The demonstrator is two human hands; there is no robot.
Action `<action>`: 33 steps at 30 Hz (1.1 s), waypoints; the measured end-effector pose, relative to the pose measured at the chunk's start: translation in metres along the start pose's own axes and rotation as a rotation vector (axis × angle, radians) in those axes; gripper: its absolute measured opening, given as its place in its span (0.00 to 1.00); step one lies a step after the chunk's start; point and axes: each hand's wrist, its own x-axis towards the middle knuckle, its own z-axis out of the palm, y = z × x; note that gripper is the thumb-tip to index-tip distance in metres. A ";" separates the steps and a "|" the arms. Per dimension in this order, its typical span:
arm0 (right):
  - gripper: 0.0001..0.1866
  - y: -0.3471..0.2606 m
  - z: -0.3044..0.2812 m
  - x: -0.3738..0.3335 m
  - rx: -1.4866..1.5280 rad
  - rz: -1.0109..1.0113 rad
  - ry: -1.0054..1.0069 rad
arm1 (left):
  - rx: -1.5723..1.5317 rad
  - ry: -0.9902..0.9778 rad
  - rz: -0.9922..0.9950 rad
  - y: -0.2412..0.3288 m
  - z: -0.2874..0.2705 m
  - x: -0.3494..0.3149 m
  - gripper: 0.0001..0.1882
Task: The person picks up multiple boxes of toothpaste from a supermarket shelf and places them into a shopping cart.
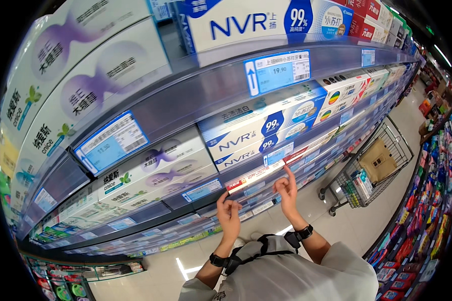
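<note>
A long, narrow white toothpaste box (256, 176) with red ends lies level along the front of a shelf in the middle of the view. My left hand (229, 213) is at its left end, with the index fingertip against the corner and the other fingers curled. At the right end, the raised index finger of my right hand (286, 192) touches the box, while its other fingers bend toward the palm. The box spans the gap between both hands. Whether the shelf beneath also bears it is hard to see.
Stacked white-and-blue cartons (258, 133) and white-and-purple cartons (160, 168) fill the shelf above, behind price tags (278, 71). A wire shopping cart (381, 163) holding a brown bag (377, 160) stands to the right. Packed shelves (412, 226) line the aisle's other side.
</note>
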 end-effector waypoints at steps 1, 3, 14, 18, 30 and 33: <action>0.33 -0.001 0.001 0.000 -0.009 0.004 0.014 | 0.001 -0.016 0.018 -0.001 -0.002 0.001 0.22; 0.31 -0.003 0.003 0.002 -0.024 0.019 0.031 | 0.003 -0.041 0.020 -0.004 -0.005 -0.001 0.22; 0.26 -0.008 0.018 -0.004 -0.058 0.076 0.023 | -0.104 -0.014 0.073 -0.004 -0.021 -0.005 0.24; 0.26 -0.008 0.025 -0.011 -0.079 0.106 -0.018 | -0.088 0.087 0.078 0.008 -0.037 -0.008 0.21; 0.26 -0.006 0.045 -0.011 -0.604 -0.079 0.083 | 0.956 0.024 0.416 0.060 -0.069 0.012 0.31; 0.27 -0.004 0.052 -0.013 -0.563 -0.054 0.070 | 0.938 -0.064 0.389 0.052 -0.071 0.018 0.28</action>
